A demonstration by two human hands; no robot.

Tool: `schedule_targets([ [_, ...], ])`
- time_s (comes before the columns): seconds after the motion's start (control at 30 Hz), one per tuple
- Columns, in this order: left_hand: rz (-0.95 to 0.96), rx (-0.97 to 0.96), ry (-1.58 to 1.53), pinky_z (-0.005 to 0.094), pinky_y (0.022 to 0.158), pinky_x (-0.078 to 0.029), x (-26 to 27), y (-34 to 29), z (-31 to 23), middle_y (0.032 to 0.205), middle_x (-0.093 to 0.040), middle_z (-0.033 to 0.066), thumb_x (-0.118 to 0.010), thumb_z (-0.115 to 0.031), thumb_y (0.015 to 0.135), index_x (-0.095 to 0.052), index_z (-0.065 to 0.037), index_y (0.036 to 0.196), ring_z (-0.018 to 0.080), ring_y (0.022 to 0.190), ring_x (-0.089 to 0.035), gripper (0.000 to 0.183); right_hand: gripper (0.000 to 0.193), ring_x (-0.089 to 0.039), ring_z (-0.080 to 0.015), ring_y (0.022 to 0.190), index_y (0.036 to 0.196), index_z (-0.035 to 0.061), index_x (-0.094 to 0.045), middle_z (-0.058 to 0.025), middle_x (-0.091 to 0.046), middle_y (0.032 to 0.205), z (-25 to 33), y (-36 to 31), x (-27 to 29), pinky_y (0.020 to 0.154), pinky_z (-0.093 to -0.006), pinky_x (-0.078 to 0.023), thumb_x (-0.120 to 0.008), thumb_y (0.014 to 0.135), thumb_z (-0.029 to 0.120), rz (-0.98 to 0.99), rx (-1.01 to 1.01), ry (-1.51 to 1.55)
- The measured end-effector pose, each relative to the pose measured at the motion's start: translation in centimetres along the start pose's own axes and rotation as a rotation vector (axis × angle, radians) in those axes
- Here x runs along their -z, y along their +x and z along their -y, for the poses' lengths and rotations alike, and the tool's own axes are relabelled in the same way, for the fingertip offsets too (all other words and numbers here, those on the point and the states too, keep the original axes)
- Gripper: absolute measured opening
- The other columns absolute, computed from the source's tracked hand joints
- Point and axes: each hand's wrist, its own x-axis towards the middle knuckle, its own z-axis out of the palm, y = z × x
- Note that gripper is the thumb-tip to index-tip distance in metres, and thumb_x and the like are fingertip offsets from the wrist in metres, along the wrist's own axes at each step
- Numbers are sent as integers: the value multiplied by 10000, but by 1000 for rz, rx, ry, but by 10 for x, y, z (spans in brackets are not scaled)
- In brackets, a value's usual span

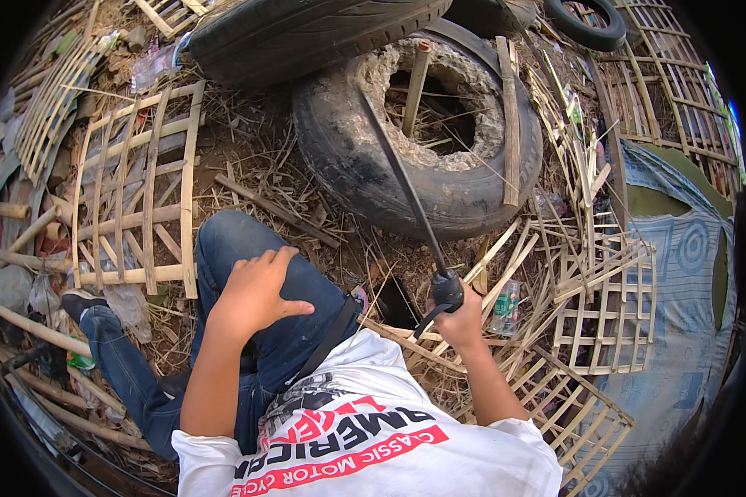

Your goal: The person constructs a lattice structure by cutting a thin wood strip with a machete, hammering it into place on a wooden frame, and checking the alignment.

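My right hand (464, 321) is wrapped around the dark handle of a machete (408, 189), whose long thin blade points away from me. The blade's far end lies over the side of a large black tire (340, 178) with a rough, crusted inner rim. A bamboo stick (416, 89) stands tilted in the tire's hole, and a flat bamboo strip (507, 124) lies across its right side. Over my bent knee rests my left hand (255, 290), empty, with the thumb apart from the fingers.
Woven bamboo lattice panels lie at left (137, 190) and right (609, 298). Another tire (307, 41) leans over the big one. Split strips, dry leaves and a clear plastic container (507, 308) litter the ground near my right hand. A blue patterned cloth (680, 273) lies far right.
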Motion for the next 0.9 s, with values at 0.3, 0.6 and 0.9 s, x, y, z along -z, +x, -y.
schedule_targets([
  [0.3,520,-322,-1203,369,965,-418,-79,63,-26,1273,-509,136,-836,-323,718,-277,-30,1453,220,1152,-523,968,390,-671,-247,666,993,-5,-605,-164,-662,778,23,45,-43,629,-337,-516,-738,642,98,84,74,0],
  [0.6,468,-288,-873,379,1031,-404,-75,71,1,1294,-511,182,-847,-219,708,-272,-28,1461,274,1188,-510,967,573,-587,-339,743,991,36,-595,-131,-625,824,26,133,40,683,-417,-462,-752,441,23,-5,529,-760],
  [0.9,294,-141,-1021,377,976,-444,-54,47,40,1257,-532,178,-843,-217,722,-360,-67,1422,261,1151,-534,864,631,-585,-310,753,1027,12,-591,-117,-605,816,16,136,27,696,-398,-463,-770,422,32,-47,587,-788],
])
